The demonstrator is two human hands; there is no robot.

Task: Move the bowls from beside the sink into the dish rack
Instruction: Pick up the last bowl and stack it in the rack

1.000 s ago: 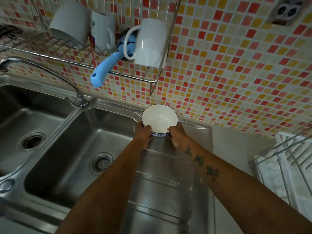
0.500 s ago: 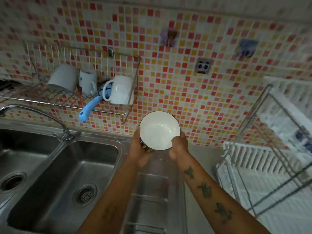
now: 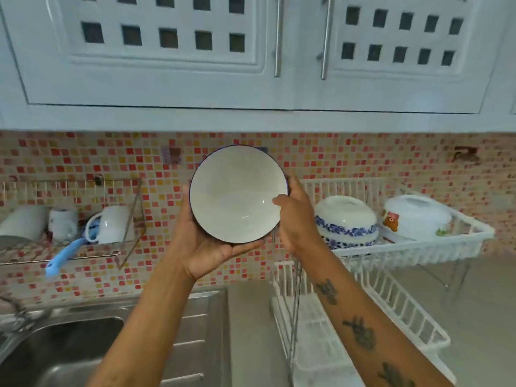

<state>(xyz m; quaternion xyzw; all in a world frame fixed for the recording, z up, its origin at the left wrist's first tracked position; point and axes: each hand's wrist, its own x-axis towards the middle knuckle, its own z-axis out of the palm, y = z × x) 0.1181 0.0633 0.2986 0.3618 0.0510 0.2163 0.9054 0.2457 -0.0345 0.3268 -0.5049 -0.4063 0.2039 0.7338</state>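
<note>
A home kitchen: steel sink, mosaic-tiled backsplash, white dish rack, wall cupboards.

Both bare forearms reach up and forward, the left hand cupped palm-up with fingers curled, the right hand turned inward beside it, thumb forward, its forearm marked with dark tattoos.

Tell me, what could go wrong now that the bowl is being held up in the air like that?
The bowl is tilted on edge, high above the counter, gripped only at its rim by the left hand and right hand; a slip could drop and break it. The upper dish rack already holds two upturned bowls, so setting this one in could knock against them.
</note>
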